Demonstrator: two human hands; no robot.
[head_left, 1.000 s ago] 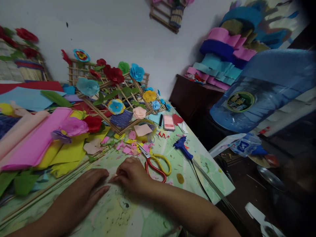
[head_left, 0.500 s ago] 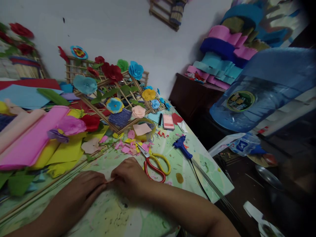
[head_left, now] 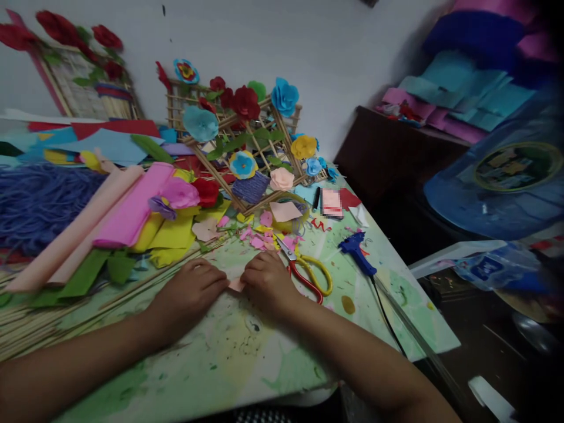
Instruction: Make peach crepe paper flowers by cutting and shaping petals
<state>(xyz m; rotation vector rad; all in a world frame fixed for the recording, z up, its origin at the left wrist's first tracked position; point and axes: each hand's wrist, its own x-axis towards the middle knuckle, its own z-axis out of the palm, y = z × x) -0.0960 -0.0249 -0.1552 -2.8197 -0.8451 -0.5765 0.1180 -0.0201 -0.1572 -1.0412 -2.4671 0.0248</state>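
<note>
A small piece of peach paper (head_left: 236,285) spans the gap between my hands, low over the table. My left hand (head_left: 190,296) pinches its left edge, fingers closed. On the other edge, my right hand (head_left: 269,283) grips the paper with curled fingers. Just beyond my right hand lie scissors (head_left: 304,273) with one red and one yellow handle loop, partly hidden by that hand. Pink paper scraps (head_left: 261,239) are scattered past the fingertips. A flat peach paper sheet (head_left: 285,210) rests farther back.
A blue glue gun (head_left: 359,252) lies right of the scissors, its cord trailing forward. Paper flowers on a bamboo-stick frame (head_left: 215,176) stand at the back. Rolled pink paper (head_left: 134,205) and blue yarn (head_left: 44,200) fill the left. A large water bottle (head_left: 484,182) stands beyond the table's right edge.
The camera view has swung left, so the scene sits farther right. My hands have moved slightly apart, and more of the peach paper between them shows.
</note>
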